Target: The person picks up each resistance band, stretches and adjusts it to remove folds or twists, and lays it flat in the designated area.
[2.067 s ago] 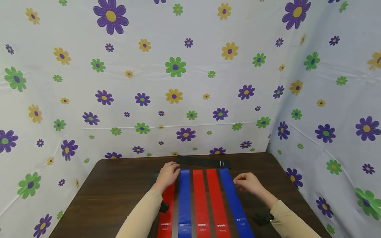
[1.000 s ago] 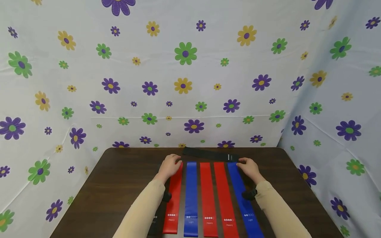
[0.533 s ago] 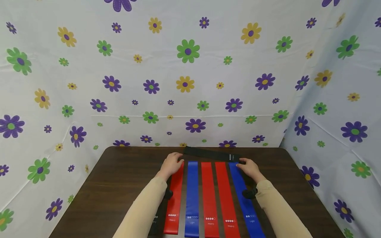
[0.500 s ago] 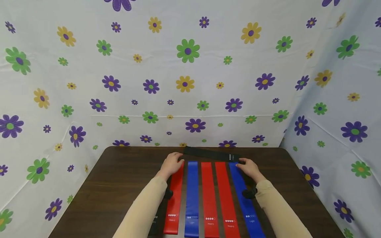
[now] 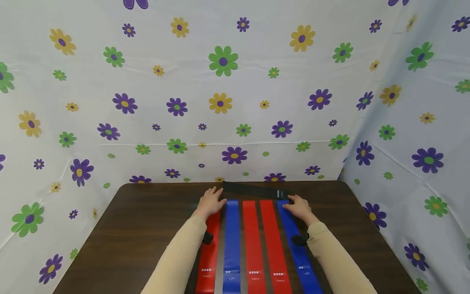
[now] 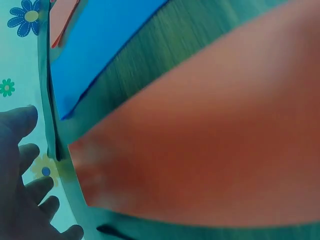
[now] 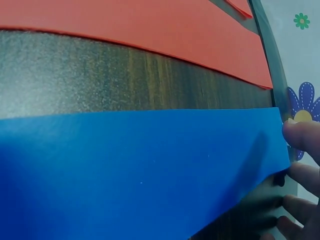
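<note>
Flat resistance bands lie lengthwise in a row: a left red band [image 5: 209, 253], a left blue band [image 5: 231, 245], two middle red bands [image 5: 253, 245] and a right blue band [image 5: 296, 245]. Behind them a black band [image 5: 253, 190] lies crosswise. My left hand [image 5: 209, 204] is over the left red band's far end, fingers spread; in the left wrist view they show past that end [image 6: 82, 172], holding nothing. My right hand [image 5: 300, 209] is at the right blue band's far end; in the right wrist view thumb and forefinger stand apart at its edge [image 7: 240, 145].
The dark wooden table [image 5: 139, 237] has its back edge just behind the black band. A flowered cloth [image 5: 176, 85] hangs behind and at the right side. Black wrist devices [image 5: 300, 239] sit at both wrists. My left sleeve [image 5: 180, 257] covers the table left of the bands.
My right hand came in from the right to the blue band's far end. Lately my left fingers have spread, the thumb reaching right. The head view shifted slightly; the bands look unmoved.
</note>
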### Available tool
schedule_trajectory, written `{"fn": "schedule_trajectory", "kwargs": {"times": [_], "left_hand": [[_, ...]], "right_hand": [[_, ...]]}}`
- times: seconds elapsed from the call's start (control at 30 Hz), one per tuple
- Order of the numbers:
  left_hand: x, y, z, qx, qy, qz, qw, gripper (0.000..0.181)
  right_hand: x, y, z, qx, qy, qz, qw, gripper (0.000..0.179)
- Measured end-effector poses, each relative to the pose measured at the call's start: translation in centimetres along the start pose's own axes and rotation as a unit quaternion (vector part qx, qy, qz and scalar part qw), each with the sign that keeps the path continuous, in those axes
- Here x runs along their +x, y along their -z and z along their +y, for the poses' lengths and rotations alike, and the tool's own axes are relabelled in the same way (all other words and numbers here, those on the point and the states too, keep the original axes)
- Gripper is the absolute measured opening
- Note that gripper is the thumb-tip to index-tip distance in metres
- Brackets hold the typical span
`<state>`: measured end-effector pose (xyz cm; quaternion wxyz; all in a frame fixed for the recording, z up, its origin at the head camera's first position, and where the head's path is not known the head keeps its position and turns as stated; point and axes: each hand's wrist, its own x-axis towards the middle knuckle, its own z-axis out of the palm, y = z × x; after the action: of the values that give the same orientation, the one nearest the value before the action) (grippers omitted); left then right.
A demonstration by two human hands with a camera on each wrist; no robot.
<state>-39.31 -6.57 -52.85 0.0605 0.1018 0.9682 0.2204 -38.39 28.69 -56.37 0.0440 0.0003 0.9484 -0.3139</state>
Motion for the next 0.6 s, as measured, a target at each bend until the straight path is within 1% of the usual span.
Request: {"fn": "schedule_trajectory", "kwargs": {"times": [0.2, 0.43, 0.6], "left_hand": [[0.7, -0.6, 0.8, 0.009, 0.015, -0.028, 0.9994, 0.058], [1.9, -1.3, 1.1, 0.018, 0.036, -0.041, 0.9984, 0.060], [2.7, -1.9, 1.2, 0.025, 0.044, -0.043, 0.9978, 0.061]], "right_hand": [[0.1, -0.4, 0.2, -0.007, -0.008, -0.006, 0.9999, 0.062], [0.0, -0.4, -0.2, -0.006, -0.003, -0.001, 1.0000, 0.061], [-0.1, -0.2, -0.3, -0.010, 0.001, 0.003, 0.9999, 0.058]]}}
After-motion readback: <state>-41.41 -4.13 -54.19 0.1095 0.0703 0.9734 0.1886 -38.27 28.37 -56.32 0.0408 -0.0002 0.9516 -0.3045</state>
